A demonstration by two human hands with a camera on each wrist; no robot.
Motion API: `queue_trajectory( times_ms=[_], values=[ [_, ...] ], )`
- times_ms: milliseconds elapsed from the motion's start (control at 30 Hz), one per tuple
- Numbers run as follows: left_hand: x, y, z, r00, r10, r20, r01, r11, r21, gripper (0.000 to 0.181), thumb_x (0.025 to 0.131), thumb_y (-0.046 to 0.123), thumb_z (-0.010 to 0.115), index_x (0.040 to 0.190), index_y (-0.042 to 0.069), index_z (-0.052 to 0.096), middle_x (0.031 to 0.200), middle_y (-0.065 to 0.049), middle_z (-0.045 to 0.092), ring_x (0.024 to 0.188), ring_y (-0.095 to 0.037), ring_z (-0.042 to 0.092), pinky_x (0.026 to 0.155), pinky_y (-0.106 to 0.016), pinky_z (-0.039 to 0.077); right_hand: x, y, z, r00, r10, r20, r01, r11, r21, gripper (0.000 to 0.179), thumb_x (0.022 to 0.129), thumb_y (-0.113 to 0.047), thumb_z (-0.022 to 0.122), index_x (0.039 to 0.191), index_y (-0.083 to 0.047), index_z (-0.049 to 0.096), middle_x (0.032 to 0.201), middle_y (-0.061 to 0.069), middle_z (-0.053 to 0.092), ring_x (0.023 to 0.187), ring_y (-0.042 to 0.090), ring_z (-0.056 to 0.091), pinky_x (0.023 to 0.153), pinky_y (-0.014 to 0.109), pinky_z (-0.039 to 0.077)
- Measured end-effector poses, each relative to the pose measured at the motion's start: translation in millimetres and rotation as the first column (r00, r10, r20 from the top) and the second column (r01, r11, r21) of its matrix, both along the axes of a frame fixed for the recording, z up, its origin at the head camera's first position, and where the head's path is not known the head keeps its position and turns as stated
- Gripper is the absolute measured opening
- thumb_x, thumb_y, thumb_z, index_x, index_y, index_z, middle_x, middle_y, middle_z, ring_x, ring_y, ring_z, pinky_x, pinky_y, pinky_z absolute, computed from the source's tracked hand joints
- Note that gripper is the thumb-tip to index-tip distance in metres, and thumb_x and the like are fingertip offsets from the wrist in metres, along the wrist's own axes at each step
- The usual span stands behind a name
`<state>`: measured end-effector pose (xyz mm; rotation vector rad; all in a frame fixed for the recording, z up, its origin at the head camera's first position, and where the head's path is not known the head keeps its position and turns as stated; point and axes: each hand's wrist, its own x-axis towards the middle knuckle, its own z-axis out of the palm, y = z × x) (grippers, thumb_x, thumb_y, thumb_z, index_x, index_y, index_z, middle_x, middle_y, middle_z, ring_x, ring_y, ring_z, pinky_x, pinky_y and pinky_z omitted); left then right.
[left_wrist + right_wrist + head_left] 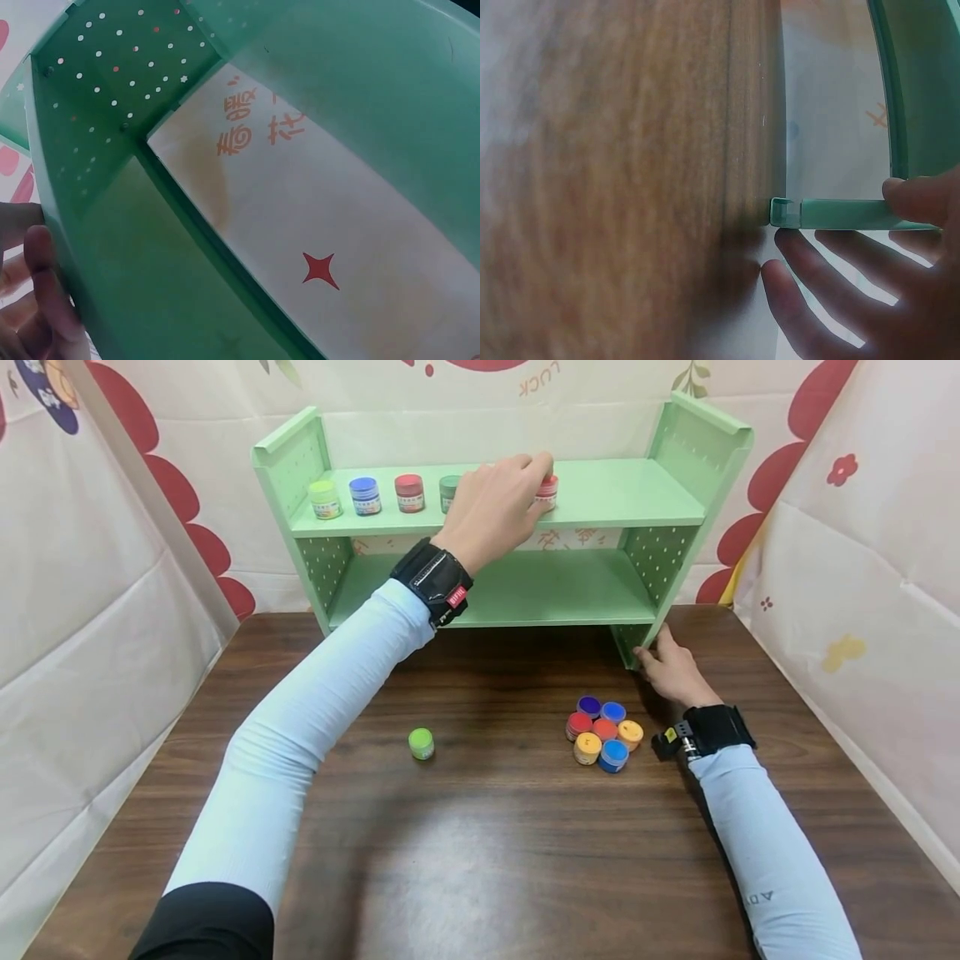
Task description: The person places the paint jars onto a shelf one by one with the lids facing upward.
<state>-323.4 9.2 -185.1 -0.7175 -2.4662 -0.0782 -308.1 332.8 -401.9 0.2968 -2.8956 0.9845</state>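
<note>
My left hand reaches to the top board of a light green shelf unit and grips a small red-lidded jar there. In the left wrist view, the left hand's curled fingers show at the shelf's edge, with the jar hidden. My right hand holds the lower right leg of the unit. From the right wrist view, its thumb lies on one side of the green side panel, the other fingers along the opposite side.
Left of the hand stand jars with yellow-green, blue, red and dark green lids. On the wooden table are a lone green-lidded jar and a cluster of several jars near my right wrist.
</note>
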Motion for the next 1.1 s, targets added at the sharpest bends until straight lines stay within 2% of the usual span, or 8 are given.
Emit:
queue_trajectory(
  times_ms=[300,433,567,700,800,967,1100],
  values=[
    [2.5,-3.5,-3.5,1.000,-0.010,-0.011,0.010,0.999,0.036,0.029,0.106,0.036,0.055,0.123,0.012,0.059,0.107,0.001,0.068,0.077,-0.017,0.051,0.060,-0.026,0.031,0.1,-2.7,-1.2,1.000,0.019,0.002,-0.019,1.000,-0.001,0.059,0.112,-0.028,0.038,0.161,-0.008,0.013,0.121,0.029,0.058,0.089,0.037,0.065,0.071,0.036,0.048],
    [6.3,-7.6,-9.4,0.997,-0.049,-0.058,0.053,0.996,0.074,0.030,0.106,0.034,0.057,0.125,0.011,0.058,0.107,-0.001,0.067,0.070,-0.017,0.048,0.057,-0.026,0.028,-0.3,-2.7,-1.5,1.000,0.018,-0.001,-0.018,1.000,-0.004,0.059,0.112,-0.028,0.038,0.161,-0.008,0.014,0.122,0.029,0.058,0.089,0.037,0.066,0.071,0.036,0.049],
    [14.0,-13.5,-19.6,0.990,-0.095,-0.101,0.107,0.987,0.120,0.041,0.102,0.031,0.063,0.137,0.011,0.054,0.122,-0.004,0.070,0.064,-0.016,0.045,0.054,-0.027,0.029,-0.2,-1.2,-0.1,1.000,0.015,-0.006,-0.016,1.000,-0.005,0.058,0.112,-0.027,0.039,0.160,-0.006,0.016,0.124,0.030,0.057,0.090,0.038,0.066,0.070,0.034,0.049],
    [24.5,-23.9,-34.3,0.979,-0.134,-0.150,0.157,0.976,0.151,0.047,0.099,0.033,0.068,0.138,0.011,0.055,0.129,-0.006,0.070,0.059,-0.016,0.042,0.051,-0.027,0.029,0.4,-0.4,1.1,1.000,0.014,-0.015,-0.014,1.000,0.001,0.056,0.111,-0.026,0.040,0.158,-0.005,0.017,0.125,0.030,0.057,0.089,0.037,0.066,0.070,0.033,0.048],
    [32.7,-34.1,-48.8,0.967,-0.157,-0.199,0.192,0.966,0.173,0.040,0.100,0.033,0.067,0.130,0.009,0.059,0.123,-0.006,0.070,0.057,-0.017,0.041,0.051,-0.028,0.028,0.6,-0.3,0.4,1.000,0.015,-0.011,-0.015,1.000,0.002,0.056,0.112,-0.027,0.039,0.159,-0.006,0.016,0.125,0.030,0.057,0.089,0.037,0.066,0.070,0.035,0.048],
    [46.5,-50.7,-73.9,0.956,-0.175,-0.236,0.231,0.944,0.234,0.029,0.101,0.032,0.064,0.118,0.009,0.063,0.113,-0.007,0.068,0.055,-0.017,0.047,0.049,-0.029,0.029,0.0,-0.7,-0.1,1.000,0.012,-0.011,-0.012,1.000,0.013,0.057,0.111,-0.028,0.039,0.159,-0.006,0.017,0.124,0.030,0.058,0.089,0.037,0.066,0.070,0.035,0.048],
    [54.3,-60.6,-94.1,0.953,-0.194,-0.234,0.256,0.929,0.269,0.023,0.101,0.029,0.065,0.111,0.009,0.064,0.107,-0.006,0.068,0.055,-0.015,0.055,0.047,-0.029,0.033,1.0,-0.7,0.1,1.000,0.011,-0.013,-0.011,1.000,0.017,0.058,0.111,-0.029,0.039,0.160,-0.007,0.016,0.122,0.029,0.058,0.088,0.037,0.066,0.070,0.035,0.048]
  ],
)
